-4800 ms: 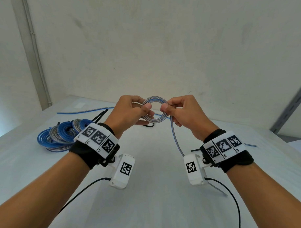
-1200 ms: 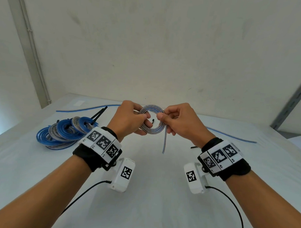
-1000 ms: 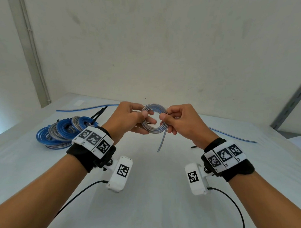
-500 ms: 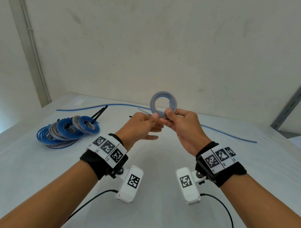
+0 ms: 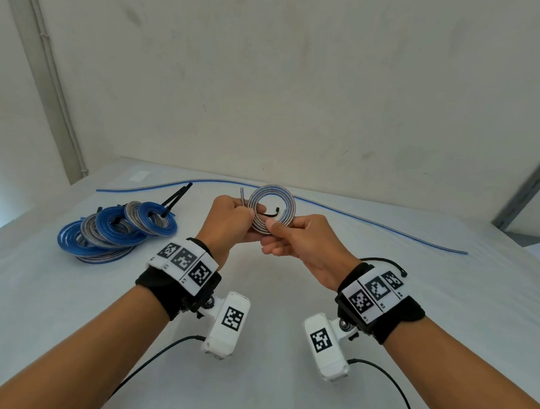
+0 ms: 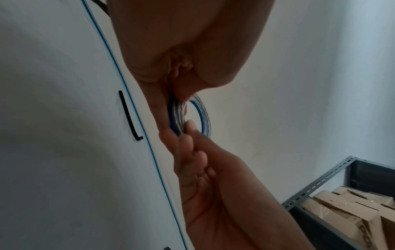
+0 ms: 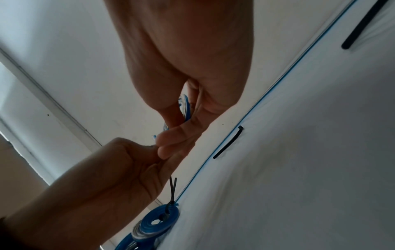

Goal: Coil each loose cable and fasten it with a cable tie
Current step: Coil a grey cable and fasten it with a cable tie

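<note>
With the winding done, I have the coil (image 5: 272,211) lifted above the desk (image 5: 286,388), between both hands. My left hand (image 5: 231,223) pinches its left rim, fingers curled tight; my right hand (image 5: 304,240) pinches the lower rim, thumb on top. A black cable tie (image 5: 270,214) crosses the coil's middle, its tip free. I judge the fastening step is just starting. Next I need that tip wrapped round the turns and fed into its head without loosening either pinch. One loose cable (image 5: 369,217) waits beyond, finished coils (image 5: 114,232) sit left.
</note>
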